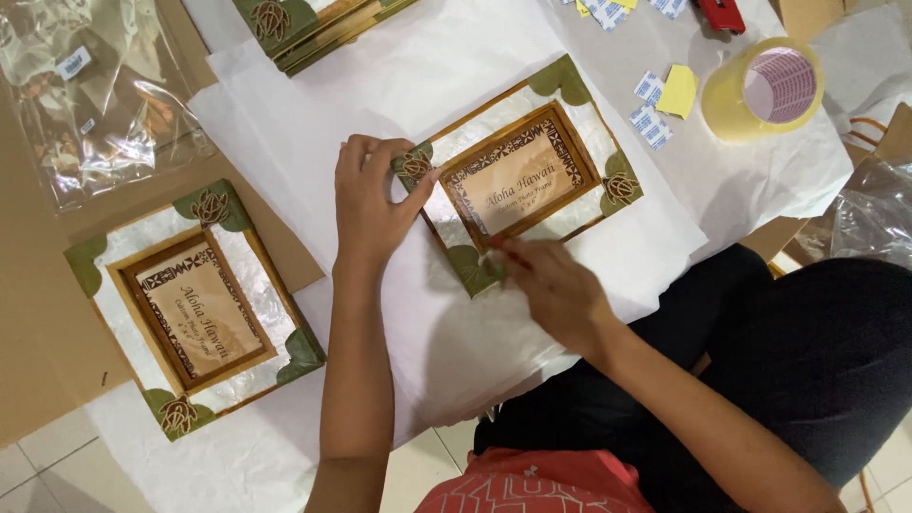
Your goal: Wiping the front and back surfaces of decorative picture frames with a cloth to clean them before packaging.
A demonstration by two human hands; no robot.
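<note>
A photo frame [570,142] with a pearly white border, green corners and carved turtles lies tilted on white tissue paper [475,323] in the middle. My left hand [369,201] grips its left corner, thumb on the turtle ornament. My right hand [556,285] is blurred at the frame's lower corner, fingers pinched together there; whether it holds anything small I cannot tell. A second matching frame [195,306] lies flat at the left, untouched.
More frames [304,24] are stacked at the top. A tape roll [765,90], small blue-printed labels [651,123] and a yellow scrap [679,92] lie at the upper right. Clear plastic bags [95,104] rest at the upper left on brown cardboard [38,313]. My dark-clad legs [760,380] fill the lower right.
</note>
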